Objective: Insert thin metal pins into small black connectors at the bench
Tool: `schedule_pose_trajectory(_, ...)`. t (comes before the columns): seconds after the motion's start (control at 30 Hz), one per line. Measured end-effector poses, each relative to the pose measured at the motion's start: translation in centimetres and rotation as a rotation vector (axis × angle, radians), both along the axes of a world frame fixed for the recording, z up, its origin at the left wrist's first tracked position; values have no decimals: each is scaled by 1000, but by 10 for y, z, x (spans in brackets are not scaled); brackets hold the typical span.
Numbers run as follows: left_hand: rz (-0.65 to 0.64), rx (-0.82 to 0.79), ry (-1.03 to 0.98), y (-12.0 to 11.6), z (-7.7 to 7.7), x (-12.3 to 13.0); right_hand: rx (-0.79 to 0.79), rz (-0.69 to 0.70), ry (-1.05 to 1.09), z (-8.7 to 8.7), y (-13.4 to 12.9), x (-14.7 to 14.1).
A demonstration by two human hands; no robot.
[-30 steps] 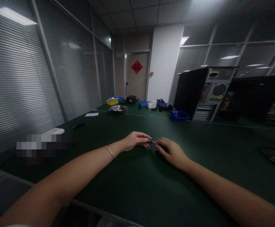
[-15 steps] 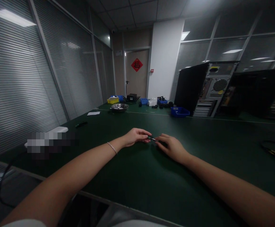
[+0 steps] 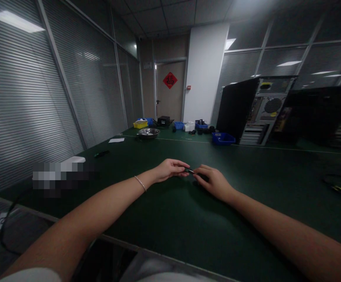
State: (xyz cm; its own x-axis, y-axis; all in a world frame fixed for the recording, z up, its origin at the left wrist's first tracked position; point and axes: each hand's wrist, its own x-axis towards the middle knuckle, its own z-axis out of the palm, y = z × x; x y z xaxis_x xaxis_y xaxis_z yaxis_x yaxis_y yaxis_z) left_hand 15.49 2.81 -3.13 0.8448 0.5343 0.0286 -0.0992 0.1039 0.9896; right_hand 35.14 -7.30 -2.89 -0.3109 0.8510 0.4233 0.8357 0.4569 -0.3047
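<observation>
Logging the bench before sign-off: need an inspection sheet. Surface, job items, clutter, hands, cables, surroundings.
Surface: green table, dimly lit; spills: nothing seen.
Job items: slim item with a shiny shaft, between both hands; too small to identify.
Clutter: metal bowl, white paper, dark blue tray beside a computer tower.
Hands: left hand pinches one end of the slim item; right hand is at the other end, grip partly hidden.
Cables: dark cable hanging past the table's left edge; coiled cable with yellow on it, far right.
Surroundings: door with red sign, blinds on the left.
</observation>
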Motion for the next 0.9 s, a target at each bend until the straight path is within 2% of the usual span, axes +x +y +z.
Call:
schedule_pose_trajectory(0.43, 59, 9, -40, 5, -7, 3, 5, -112, 33, -2, 4, 2)
schedule_pose_trajectory(0.7, 129, 83, -29, 4, -9, 6, -23, -21, -14, 0, 1, 0)
schedule_pose_trajectory(0.9, 164, 137, 16, 3, -8, 8, -24, -21, -12, 1, 0, -1)
